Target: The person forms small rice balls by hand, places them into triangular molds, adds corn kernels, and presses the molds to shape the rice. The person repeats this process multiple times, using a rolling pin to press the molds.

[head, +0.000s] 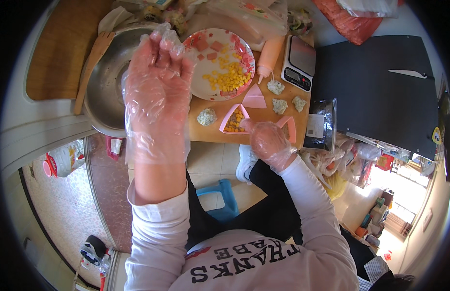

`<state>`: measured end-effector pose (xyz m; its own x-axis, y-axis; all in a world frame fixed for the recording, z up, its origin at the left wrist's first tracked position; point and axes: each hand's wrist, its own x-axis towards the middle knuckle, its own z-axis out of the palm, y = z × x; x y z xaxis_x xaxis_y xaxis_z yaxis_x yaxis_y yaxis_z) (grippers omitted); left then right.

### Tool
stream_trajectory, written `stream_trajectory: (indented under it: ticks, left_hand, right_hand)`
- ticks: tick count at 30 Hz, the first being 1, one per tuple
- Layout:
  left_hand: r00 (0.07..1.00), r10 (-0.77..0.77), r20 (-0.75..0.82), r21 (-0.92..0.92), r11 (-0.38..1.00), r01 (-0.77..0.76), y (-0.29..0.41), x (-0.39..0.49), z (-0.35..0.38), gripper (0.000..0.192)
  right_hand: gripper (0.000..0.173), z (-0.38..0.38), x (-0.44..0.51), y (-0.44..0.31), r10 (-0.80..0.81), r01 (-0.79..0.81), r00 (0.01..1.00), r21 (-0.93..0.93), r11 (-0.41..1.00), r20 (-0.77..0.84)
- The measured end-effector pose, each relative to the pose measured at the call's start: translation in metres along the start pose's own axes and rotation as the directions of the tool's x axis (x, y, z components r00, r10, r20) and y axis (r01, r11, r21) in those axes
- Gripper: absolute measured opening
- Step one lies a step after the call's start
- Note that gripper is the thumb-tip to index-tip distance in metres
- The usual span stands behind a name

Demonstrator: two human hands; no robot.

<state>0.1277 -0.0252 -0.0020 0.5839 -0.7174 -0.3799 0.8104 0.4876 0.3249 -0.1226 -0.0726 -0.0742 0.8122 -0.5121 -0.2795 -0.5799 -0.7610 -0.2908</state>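
My left hand point(159, 91), in a clear plastic glove, is raised palm up over the steel bowl's edge. Its fingers are loosely curled and hold nothing. My right hand point(270, 142), also gloved, reaches to a pink triangular mold point(222, 128) on the wooden board. A fingertip touches the mold's right side or its filling; the other fingers are folded out of sight. Yellow corn kernels point(234, 123) lie in the mold over a brownish filling. Partly behind my right hand stands a second pink mold point(291, 131). A pink triangular piece point(254, 97) lies above the first mold.
Corn and pink meat cubes lie on a floral plate point(199, 85). Speckled rice balls point(207, 117) dot the board. A squeeze bottle point(270, 54) and kitchen scale point(299, 63) stand right of the plate. Left are a steel bowl point(105, 83) and wooden turner point(92, 65). Below is a blue stool point(228, 200).
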Motion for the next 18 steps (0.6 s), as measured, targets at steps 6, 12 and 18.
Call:
stream_trajectory:
  ticks: [6,12,18]
  left_hand:
    - [0.994,-0.082,0.067,-0.073,0.994,0.087,0.006,0.001,-0.005,0.01]
    - [0.998,-0.048,0.034,-0.034,0.998,0.05,0.004,0.003,-0.006,0.013]
    - [0.997,-0.059,0.046,-0.045,0.997,0.061,0.004,0.004,-0.005,0.013]
  right_hand:
    - [0.025,0.0,0.003,-0.002,-0.026,0.03,0.997,0.053,0.998,-0.068]
    - [0.019,-0.004,0.004,-0.007,0.032,-0.033,0.999,-0.023,0.999,-0.039]
    - [0.018,0.009,0.003,-0.003,0.03,-0.031,0.998,-0.008,0.999,-0.059]
